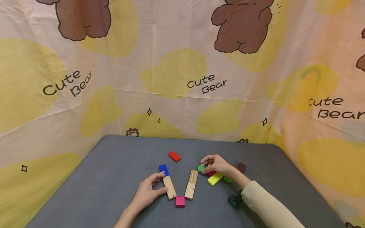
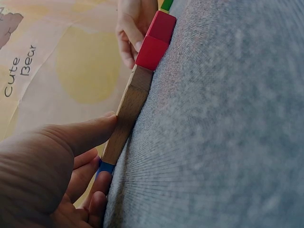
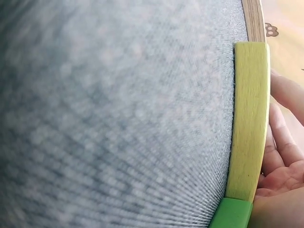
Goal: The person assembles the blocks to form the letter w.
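On the left, my left hand (image 1: 146,192) touches two blocks lying end to end. Its fingers reach the blue block (image 1: 163,169) and its thumb lies against a plain wooden block (image 1: 169,188). In the left wrist view, the thumb is extended along the wooden block's edge. My right hand (image 1: 218,165) pinches a small green block (image 1: 200,168) between thumb and fingers, at the far end of two more wooden blocks (image 1: 190,189). A pink block (image 1: 180,201) sits at the near end, between the two slanted rows, which form a V.
A red block (image 1: 174,156) lies farther back on the grey table (image 1: 128,158). Under and beside my right forearm are a yellow block (image 1: 215,179), another green block (image 1: 227,179), a partly covered pink block (image 1: 211,173) and a dark brown block (image 1: 241,167). Patterned cloth (image 1: 176,110) hangs behind.
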Demonstrator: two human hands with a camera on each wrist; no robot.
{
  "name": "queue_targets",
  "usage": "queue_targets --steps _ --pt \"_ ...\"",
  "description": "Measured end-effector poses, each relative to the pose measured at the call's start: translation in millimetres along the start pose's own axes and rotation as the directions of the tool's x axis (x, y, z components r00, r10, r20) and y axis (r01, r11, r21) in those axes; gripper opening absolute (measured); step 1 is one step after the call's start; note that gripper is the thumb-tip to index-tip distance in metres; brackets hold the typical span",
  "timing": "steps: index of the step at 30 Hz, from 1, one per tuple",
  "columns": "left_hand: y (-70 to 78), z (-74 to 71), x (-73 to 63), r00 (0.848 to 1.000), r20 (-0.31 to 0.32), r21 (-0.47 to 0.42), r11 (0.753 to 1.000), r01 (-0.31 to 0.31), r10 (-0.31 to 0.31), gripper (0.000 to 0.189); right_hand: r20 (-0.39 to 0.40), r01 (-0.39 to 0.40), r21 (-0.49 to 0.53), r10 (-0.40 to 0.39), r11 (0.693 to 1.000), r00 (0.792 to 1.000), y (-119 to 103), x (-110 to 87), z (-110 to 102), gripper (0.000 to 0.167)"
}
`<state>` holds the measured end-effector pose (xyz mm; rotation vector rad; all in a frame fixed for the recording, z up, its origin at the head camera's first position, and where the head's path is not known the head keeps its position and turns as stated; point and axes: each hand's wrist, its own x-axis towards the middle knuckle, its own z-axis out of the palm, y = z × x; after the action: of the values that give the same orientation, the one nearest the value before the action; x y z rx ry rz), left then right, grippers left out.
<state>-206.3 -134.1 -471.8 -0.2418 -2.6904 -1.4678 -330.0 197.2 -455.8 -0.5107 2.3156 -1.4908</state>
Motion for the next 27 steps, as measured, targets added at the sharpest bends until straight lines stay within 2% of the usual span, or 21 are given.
queue_targets --steps 19,27 --pt "0.7 2.2 -0.7 1.000 -0.004 0.007 1.000 0.010 -0.010 0.054 -0.048 -0.013 0.014 0.013 1.000 0.999 -1.1 -3.5 3.1 0.031" --pt "0.7 2.7 0.5 1.000 -0.017 0.009 1.000 -0.004 0.005 0.053 -0.020 -0.020 0.004 0.020 1.000 1.000 -2.1 -1.7 -3.7 0.030"
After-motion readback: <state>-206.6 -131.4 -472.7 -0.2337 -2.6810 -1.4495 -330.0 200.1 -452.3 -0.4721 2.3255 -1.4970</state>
